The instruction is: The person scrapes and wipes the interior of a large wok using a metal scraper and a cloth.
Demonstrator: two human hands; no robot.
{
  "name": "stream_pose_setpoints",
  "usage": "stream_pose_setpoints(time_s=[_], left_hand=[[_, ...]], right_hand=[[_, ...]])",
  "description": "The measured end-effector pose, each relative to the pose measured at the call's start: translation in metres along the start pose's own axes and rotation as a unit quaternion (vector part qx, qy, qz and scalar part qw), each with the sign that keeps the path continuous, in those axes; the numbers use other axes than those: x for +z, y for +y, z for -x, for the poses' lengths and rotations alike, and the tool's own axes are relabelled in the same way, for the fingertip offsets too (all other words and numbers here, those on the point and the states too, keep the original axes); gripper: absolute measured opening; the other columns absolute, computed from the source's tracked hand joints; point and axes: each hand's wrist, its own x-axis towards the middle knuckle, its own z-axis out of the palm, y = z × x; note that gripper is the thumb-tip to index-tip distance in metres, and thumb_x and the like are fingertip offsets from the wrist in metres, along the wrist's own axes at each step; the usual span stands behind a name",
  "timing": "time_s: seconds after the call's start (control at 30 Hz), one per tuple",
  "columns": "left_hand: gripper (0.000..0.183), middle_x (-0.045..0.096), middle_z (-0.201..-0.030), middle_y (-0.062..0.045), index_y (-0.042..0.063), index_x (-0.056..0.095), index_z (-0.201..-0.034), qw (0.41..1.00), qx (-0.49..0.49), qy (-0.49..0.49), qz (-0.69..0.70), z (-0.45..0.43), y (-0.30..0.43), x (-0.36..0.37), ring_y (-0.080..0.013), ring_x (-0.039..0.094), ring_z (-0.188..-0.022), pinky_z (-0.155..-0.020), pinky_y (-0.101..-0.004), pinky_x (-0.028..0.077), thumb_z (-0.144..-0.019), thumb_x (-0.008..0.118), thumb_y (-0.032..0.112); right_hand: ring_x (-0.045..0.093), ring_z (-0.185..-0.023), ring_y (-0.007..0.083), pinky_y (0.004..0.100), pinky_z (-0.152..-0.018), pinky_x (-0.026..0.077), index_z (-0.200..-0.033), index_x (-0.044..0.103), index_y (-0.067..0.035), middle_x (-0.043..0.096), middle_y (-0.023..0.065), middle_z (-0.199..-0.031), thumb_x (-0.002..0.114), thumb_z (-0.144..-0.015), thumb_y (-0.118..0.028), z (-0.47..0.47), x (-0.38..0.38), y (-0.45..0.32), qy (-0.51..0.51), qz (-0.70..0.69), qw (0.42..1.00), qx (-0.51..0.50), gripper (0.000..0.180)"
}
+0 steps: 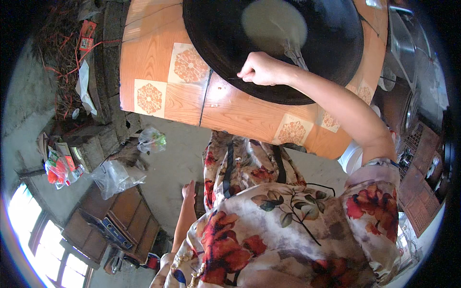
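A large black wok is set into a tiled stove top. Pale, cloudy liquid lies in its bottom. From the liquid towards the near wall runs a translucent, whitish streak or object, partly behind my forearm; I cannot tell what it is. My right hand is above the wok's near rim with its fingers curled together. A thin dark line shows at the fingertips, too small to identify. My left hand hangs low by my side, away from the stove, its fingers unclear.
Small pale crumbs dot the stove's front. Dry brushwood is stacked at left, above plastic bags. A wooden cabinet stands lower left near windows. A white bucket sits right of the stove.
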Motion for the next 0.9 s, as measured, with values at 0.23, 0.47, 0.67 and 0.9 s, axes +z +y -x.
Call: stream_pose_setpoints(time_s=[0.23,0.47,0.67,0.9], left_hand=[[0.051,0.062,-0.104,-0.011,0.004,0.061,-0.111,1.000,-0.002,-0.017,0.000,-0.013,-0.004,0.001,-0.0251,0.059,-0.090,-0.070,-0.0411,0.052,-0.084,0.066,0.046],[0.050,0.062,-0.103,-0.010,0.004,0.061,-0.111,0.999,-0.018,-0.027,0.004,-0.025,-0.012,0.004,-0.0247,0.059,-0.089,-0.069,-0.0408,0.051,-0.084,0.066,0.046],[0.049,0.062,-0.101,-0.010,0.004,0.061,-0.110,0.999,-0.029,-0.031,-0.003,-0.035,-0.024,-0.003,-0.0244,0.058,-0.087,-0.068,-0.0406,0.051,-0.084,0.066,0.046],[0.049,0.062,-0.099,-0.009,0.004,0.062,-0.109,0.998,0.007,-0.066,-0.007,-0.056,-0.016,-0.002,-0.0236,0.058,-0.084,-0.067,-0.0398,0.050,-0.084,0.066,0.046]], right_hand=[[0.046,-0.038,0.0112,0.0302,-0.034,0.036,-0.058,0.056,0.004,0.072,0.0160,-0.094,0.061,-0.090,-0.011,-0.043,-0.021,-0.031,0.074,-0.009,0.997,0.013,0.036],[0.040,-0.036,0.0066,0.0282,-0.033,0.031,-0.066,0.063,-0.005,0.044,-0.0004,-0.045,0.061,-0.094,-0.013,-0.027,-0.020,-0.042,0.016,-0.055,0.997,0.046,0.030],[0.042,-0.036,0.0077,0.0298,-0.033,0.032,-0.065,0.061,-0.002,0.046,-0.0001,-0.045,0.060,-0.095,-0.014,-0.018,-0.021,-0.042,-0.038,-0.017,0.996,0.079,0.032],[0.038,-0.035,0.0074,0.0290,-0.034,0.029,-0.060,0.051,-0.003,0.040,-0.0018,-0.045,0.059,-0.096,-0.017,-0.046,-0.024,-0.052,0.093,-0.051,0.994,0.039,0.040]])
